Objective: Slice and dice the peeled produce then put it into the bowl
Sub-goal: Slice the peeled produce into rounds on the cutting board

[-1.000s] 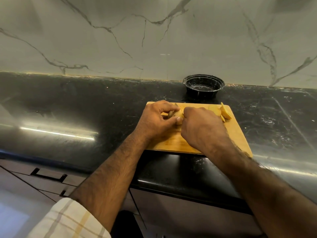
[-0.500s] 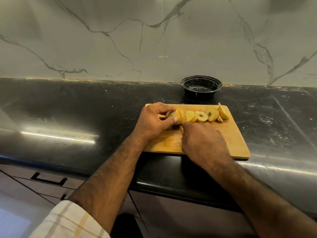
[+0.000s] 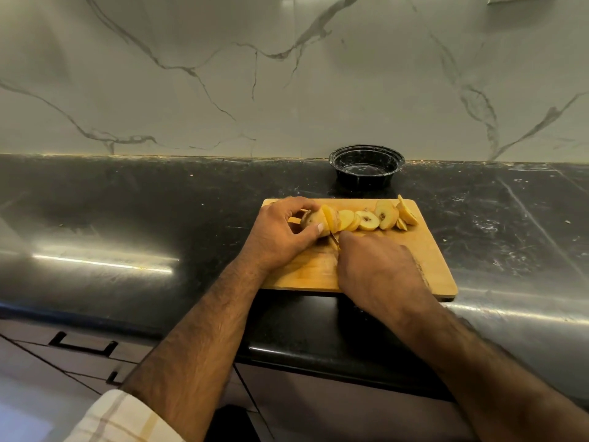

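Your left hand [image 3: 280, 232] pinches the uncut end of the peeled produce [image 3: 314, 220] near the cutting board's [image 3: 424, 250] far left corner. Your right hand [image 3: 379, 269], curled round a knife [image 3: 334, 240], sits just beside it; cut slices [image 3: 369, 220] trail along the far edge. The bowl [image 3: 366, 165] stands beyond the board.

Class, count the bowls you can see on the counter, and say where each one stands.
1. A black bowl stands on the dark counter against the marble wall, just behind the cutting board. No others are visible, and it holds no fruit.
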Motion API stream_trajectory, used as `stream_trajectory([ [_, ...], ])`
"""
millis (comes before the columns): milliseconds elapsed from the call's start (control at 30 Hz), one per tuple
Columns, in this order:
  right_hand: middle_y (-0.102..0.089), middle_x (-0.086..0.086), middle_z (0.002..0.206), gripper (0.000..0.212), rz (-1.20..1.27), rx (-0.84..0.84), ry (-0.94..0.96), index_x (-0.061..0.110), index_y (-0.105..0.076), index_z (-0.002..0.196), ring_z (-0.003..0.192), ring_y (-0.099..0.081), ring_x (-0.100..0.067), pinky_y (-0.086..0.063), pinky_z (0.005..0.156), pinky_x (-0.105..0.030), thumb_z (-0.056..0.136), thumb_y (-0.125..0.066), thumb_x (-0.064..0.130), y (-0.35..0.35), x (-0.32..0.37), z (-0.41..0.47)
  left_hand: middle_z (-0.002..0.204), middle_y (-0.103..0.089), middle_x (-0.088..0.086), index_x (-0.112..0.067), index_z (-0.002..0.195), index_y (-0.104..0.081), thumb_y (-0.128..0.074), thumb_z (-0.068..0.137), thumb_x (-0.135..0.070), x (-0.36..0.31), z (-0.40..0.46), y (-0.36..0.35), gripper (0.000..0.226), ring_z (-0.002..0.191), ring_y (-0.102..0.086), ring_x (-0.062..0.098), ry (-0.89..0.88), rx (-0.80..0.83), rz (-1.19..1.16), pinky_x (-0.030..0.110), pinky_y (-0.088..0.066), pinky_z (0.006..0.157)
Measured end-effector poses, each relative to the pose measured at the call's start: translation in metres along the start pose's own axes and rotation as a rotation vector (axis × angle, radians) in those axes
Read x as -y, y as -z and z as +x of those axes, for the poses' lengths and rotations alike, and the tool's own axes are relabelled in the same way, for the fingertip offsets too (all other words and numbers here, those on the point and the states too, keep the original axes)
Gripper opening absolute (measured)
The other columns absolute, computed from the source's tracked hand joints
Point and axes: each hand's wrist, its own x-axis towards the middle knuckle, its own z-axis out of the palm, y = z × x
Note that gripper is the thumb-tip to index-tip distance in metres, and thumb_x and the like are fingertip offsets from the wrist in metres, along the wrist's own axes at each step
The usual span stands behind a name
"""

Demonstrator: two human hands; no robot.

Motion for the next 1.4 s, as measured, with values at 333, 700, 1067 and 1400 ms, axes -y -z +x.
stream_trajectory([
  [333,-0.047,0.007,0.086,0.025,-0.032,-0.01,-0.062,0.029,-0.054,0.125,0.085,-0.053,-0.018,-0.047,0.078,-0.038,0.101,-0.056,0.031,-0.002,0.001,0.011,0.14,-0.06,-0.008,-0.048,0.136,-0.055,-0.072,0.093,-0.054,-0.004,0.002,0.005,0.046,0.118,-0.059,0.014,0.03,0.1,0.113,0.046,-0.056,0.098],
  [700,-0.054,0.005,0.093,0.026,-0.111,0.004,0.06,0.027,-0.056,0.125,0.086,-0.049,-0.019,-0.043,0.078,-0.037,0.099,-0.059,0.025,0.007,-0.002,0.01,0.099,-0.073,-0.007,-0.023,0.086,-0.065,-0.091,0.077,-0.043,0.01,-0.004,0.022,0.034,0.092,-0.07,0.013,0.184,-0.13,-0.064,0.045,-0.064,0.079],
  [1067,-0.049,0.001,0.097,0.028,0.027,-0.036,-0.11,0.023,-0.054,0.131,0.09,-0.051,-0.021,-0.046,0.076,-0.038,0.105,-0.049,0.033,0.004,0.0,0.022,0.128,-0.061,-0.006,-0.041,0.138,-0.052,-0.075,0.095,-0.045,0.006,0.004,0.012,0.049,0.111,-0.064,0.012,0.162,0.039,-0.116,0.039,-0.059,0.092],
  [1400,-0.051,-0.003,0.096,0.026,0.107,-0.131,-0.072,0.019,-0.049,0.129,0.09,-0.054,-0.023,-0.048,0.071,-0.038,0.107,-0.047,0.034,0.006,0.021,0.024,0.132,-0.069,-0.007,-0.033,0.133,-0.071,-0.089,0.08,-0.039,0.009,-0.001,0.029,0.056,0.112,-0.068,0.008,0.207,0.077,-0.149,0.024,-0.057,0.092],
])
